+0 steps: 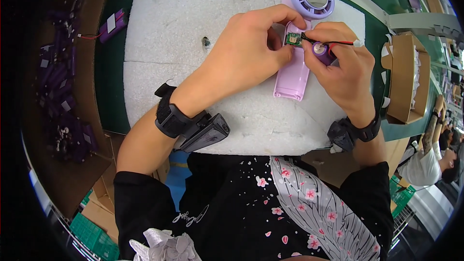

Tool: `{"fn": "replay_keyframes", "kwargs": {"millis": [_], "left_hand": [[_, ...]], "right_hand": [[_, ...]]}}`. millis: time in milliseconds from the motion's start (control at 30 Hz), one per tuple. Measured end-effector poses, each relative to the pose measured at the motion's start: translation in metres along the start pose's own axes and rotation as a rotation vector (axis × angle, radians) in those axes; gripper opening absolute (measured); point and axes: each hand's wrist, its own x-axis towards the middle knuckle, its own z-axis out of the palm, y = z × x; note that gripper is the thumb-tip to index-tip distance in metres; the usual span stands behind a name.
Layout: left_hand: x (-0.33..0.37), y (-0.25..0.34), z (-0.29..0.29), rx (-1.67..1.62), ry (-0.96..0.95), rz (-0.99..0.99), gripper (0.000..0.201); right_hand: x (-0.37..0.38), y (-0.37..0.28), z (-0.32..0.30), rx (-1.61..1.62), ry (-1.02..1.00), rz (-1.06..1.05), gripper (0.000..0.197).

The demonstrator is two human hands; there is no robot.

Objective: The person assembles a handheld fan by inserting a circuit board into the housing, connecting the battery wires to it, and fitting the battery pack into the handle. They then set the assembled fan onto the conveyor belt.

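Observation:
A handheld fan with a lilac round head (pixel 298 6) lies on a white foam pad, its pink handle shell (pixel 291 79) opened toward me. Inside the shell, near the head, sits a small green circuit board (pixel 293 39). My left hand (pixel 246 50) grips the shell around the board, thumb on one side and fingers at the neck. In my right hand (pixel 344 65) is a purple cylindrical battery (pixel 324 54), held just beside the board. A red and black wire ending in a white connector (pixel 358 43) crosses my right fingers. The right fingertips reach the board's edge.
The foam pad (pixel 164 24) covers much of the green table. A loose purple battery (pixel 114 25) lies left of it, by a large carton (pixel 94 24) of many purple batteries (pixel 60 77). An open cardboard box (pixel 403 79) stands at right. Another person (pixel 425 164) is at far right.

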Motion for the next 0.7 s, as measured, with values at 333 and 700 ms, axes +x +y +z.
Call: {"fn": "replay_keyframes", "kwargs": {"millis": [333,700], "left_hand": [[-0.0003,0.0026,0.0005,-0.012,-0.012,-0.033,0.035],[-0.0003,0.0037,-0.0021,-0.029,-0.017,-0.002,0.026]], "right_hand": [[0.0029,-0.0018,-0.0023,0.012,-0.017,0.015,0.016],[0.0031,0.0017,-0.0017,0.048,-0.032,0.007,0.014]]}}
